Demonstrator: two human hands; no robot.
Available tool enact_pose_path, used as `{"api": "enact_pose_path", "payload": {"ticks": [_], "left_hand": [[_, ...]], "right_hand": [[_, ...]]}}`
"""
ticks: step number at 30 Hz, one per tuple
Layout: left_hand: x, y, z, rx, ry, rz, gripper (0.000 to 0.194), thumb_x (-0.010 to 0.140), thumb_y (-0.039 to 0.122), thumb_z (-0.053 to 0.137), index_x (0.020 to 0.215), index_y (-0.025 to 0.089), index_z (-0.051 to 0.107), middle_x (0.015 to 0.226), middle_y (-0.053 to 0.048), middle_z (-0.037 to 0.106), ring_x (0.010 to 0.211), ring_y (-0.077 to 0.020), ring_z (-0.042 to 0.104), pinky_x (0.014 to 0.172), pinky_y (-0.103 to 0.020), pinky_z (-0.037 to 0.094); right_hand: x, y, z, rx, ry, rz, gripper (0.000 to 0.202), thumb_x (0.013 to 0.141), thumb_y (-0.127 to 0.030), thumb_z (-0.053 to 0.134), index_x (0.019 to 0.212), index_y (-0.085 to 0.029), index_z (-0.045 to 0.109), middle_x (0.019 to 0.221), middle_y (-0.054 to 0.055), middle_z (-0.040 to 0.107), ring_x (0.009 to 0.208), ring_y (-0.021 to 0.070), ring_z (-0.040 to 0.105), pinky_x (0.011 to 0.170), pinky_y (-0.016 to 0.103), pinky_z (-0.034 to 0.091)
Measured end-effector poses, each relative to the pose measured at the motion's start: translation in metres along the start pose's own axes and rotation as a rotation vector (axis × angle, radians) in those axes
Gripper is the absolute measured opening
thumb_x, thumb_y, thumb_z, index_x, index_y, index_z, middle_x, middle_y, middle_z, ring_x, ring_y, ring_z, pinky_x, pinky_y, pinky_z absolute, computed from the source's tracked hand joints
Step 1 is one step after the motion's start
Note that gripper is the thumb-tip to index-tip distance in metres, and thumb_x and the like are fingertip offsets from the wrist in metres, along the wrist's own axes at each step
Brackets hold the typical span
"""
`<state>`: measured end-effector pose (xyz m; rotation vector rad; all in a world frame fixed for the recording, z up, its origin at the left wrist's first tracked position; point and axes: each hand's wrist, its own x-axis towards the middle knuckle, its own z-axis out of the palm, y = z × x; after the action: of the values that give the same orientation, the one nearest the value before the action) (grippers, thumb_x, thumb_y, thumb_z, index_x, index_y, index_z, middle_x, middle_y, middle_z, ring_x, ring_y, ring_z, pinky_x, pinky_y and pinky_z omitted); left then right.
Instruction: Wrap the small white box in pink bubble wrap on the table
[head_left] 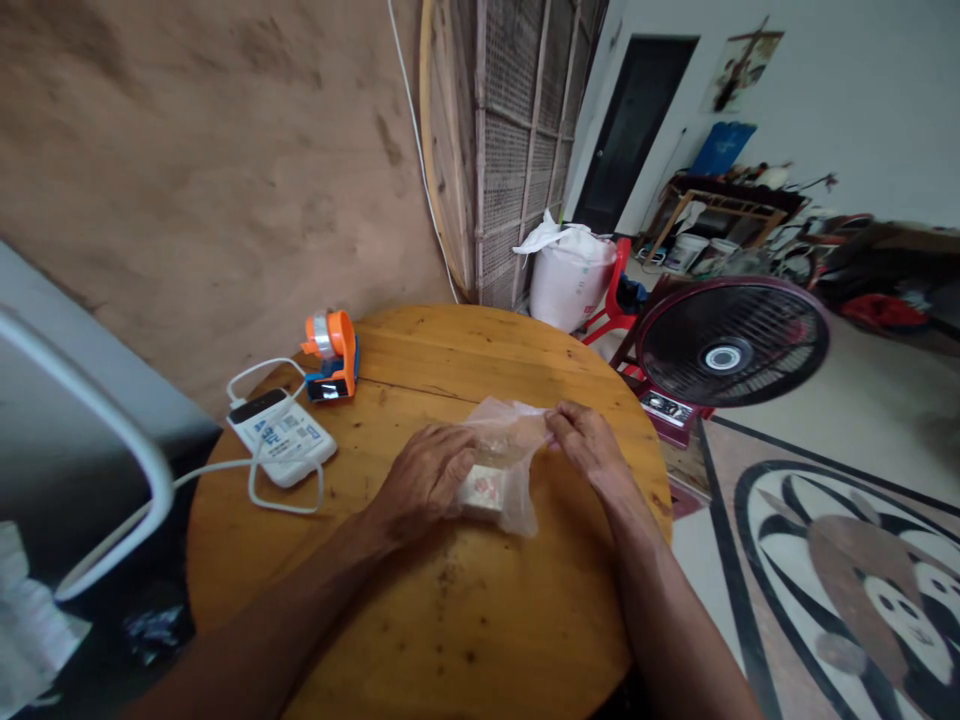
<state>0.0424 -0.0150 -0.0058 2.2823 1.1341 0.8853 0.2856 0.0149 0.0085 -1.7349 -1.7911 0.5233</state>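
1. The left hand (431,475) lies along the left side of a plastic bag (517,430), thumb beside a small box (482,490); its fingers lie close together, and I cannot tell whether they grip anything.
2. The right hand (589,445) pinches the upper right edge of the plastic bag between thumb and fingers.
3. The small box, pale with a reddish mark on top, sits between the two hands, nearer the left, with the see-through bag around it; I cannot tell whether the bag covers it fully.
4. Both bag and box are near the middle of a round wooden table (465,620).
5. Toward the table's far left edge stands an orange and blue tape dispenser (330,350).
6. Just in front of it lies a white device (300,455) with a white cable (251,492) looping over it.
7. To the right of the table, a dark round fan (765,345) stands near a white sack (574,280).
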Motion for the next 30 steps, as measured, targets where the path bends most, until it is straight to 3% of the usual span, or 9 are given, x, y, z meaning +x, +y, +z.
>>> {"api": "enact_pose_path", "payload": {"ticks": [5, 8, 15, 19, 25, 28, 30], "left_hand": [[0.000, -0.011, 0.007, -0.068, 0.127, -0.123, 0.042, 0.097, 0.039, 0.032, 0.121, 0.019, 0.059, 0.125, -0.008, 0.061, 0.117, -0.0230, 0.053, 0.103, -0.040, 0.040], [0.000, -0.015, 0.008, -0.105, 0.134, -0.139, 0.042, 0.097, 0.039, 0.033, 0.127, 0.020, 0.056, 0.128, -0.007, 0.060, 0.118, -0.0221, 0.053, 0.104, -0.039, 0.041], [0.002, -0.025, 0.005, 0.028, 0.194, -0.177, 0.039, 0.094, 0.035, 0.038, 0.122, 0.017, 0.059, 0.125, -0.009, 0.060, 0.117, -0.0227, 0.054, 0.102, -0.040, 0.043], [0.003, -0.034, 0.006, 0.149, 0.232, -0.201, 0.037, 0.089, 0.034, 0.046, 0.114, 0.014, 0.064, 0.124, -0.012, 0.060, 0.114, -0.0255, 0.054, 0.101, -0.045, 0.043], [0.003, -0.035, 0.004, 0.160, 0.233, -0.128, 0.027, 0.086, 0.027, 0.050, 0.099, 0.017, 0.071, 0.119, -0.010, 0.064, 0.111, -0.0253, 0.055, 0.098, -0.046, 0.043], [0.002, -0.028, -0.002, 0.057, 0.236, -0.067, 0.029, 0.089, 0.029, 0.048, 0.103, 0.016, 0.069, 0.117, -0.010, 0.065, 0.112, -0.0242, 0.054, 0.099, -0.045, 0.043], [0.002, -0.022, -0.006, 0.012, 0.204, -0.006, 0.031, 0.090, 0.031, 0.048, 0.107, 0.015, 0.068, 0.117, -0.009, 0.065, 0.116, -0.0247, 0.052, 0.102, -0.045, 0.041]], "right_hand": [[0.007, 0.006, 0.004, -0.077, -0.003, 0.030, 0.032, 0.087, -0.033, 0.038, 0.065, -0.019, 0.057, 0.060, 0.001, 0.060, 0.057, 0.0158, 0.053, 0.054, 0.025, 0.030], [0.009, 0.009, 0.006, -0.223, 0.000, 0.051, 0.034, 0.088, -0.033, 0.039, 0.065, -0.018, 0.059, 0.061, 0.003, 0.060, 0.057, 0.0153, 0.052, 0.053, 0.025, 0.028], [0.010, 0.007, 0.006, -0.211, -0.036, 0.082, 0.036, 0.090, -0.028, 0.036, 0.065, -0.017, 0.060, 0.061, 0.003, 0.062, 0.058, 0.0144, 0.055, 0.055, 0.024, 0.031], [0.012, 0.010, 0.007, -0.256, 0.006, 0.106, 0.032, 0.088, -0.025, 0.039, 0.067, -0.017, 0.062, 0.062, 0.004, 0.063, 0.058, 0.0141, 0.054, 0.054, 0.024, 0.030], [0.013, 0.013, 0.013, -0.229, 0.163, 0.059, 0.021, 0.086, -0.032, 0.048, 0.088, -0.019, 0.064, 0.074, 0.004, 0.067, 0.065, 0.0160, 0.058, 0.057, 0.024, 0.033], [0.011, 0.008, 0.012, -0.164, 0.271, 0.020, 0.031, 0.086, -0.041, 0.049, 0.105, -0.019, 0.060, 0.076, 0.003, 0.066, 0.063, 0.0172, 0.058, 0.058, 0.026, 0.035], [0.010, 0.006, 0.011, -0.145, 0.267, 0.020, 0.042, 0.085, -0.046, 0.050, 0.115, -0.017, 0.056, 0.080, 0.004, 0.067, 0.063, 0.0181, 0.059, 0.059, 0.027, 0.037]]}}
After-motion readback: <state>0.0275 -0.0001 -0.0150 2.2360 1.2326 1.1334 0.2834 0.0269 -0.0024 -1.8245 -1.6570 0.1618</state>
